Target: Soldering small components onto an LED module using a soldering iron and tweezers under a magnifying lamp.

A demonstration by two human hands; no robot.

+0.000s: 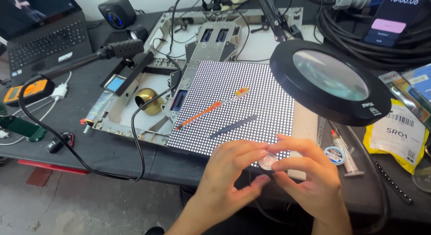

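White dotted LED panel point(233, 105) on the desk point(90, 145): at its near edge we see left hand point(231, 172) and right hand point(305, 176) pinching a small wick spool point(268, 161). Fumbled, it could drop onto the panel.

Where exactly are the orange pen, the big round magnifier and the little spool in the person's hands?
orange pen point(203, 113): head view, middle of its orange barrel.
round magnifier point(330, 75): head view, centre of the glass lens.
little spool point(268, 162): head view, its round face showing between the fingertips of both hands.
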